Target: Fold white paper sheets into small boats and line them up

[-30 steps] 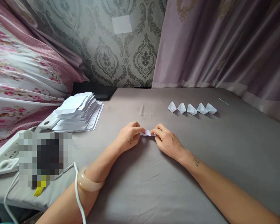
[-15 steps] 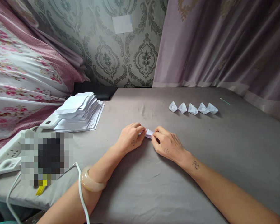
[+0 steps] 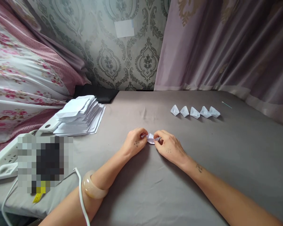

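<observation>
Both hands pinch one small folded paper piece in the middle of the grey table cover. The left hand and right hand, closed on its two ends, sit a little closer together than one second ago, and the piece looks more bunched (a fold being pressed, I think). Five finished paper boats stand well apart; the paper stack lies at left.

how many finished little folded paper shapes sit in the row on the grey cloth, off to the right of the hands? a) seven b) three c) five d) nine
c, since the row of folded paper shapes counts five white pieces side by side, apart from the small paper piece pinched between the left hand and right hand.
</observation>
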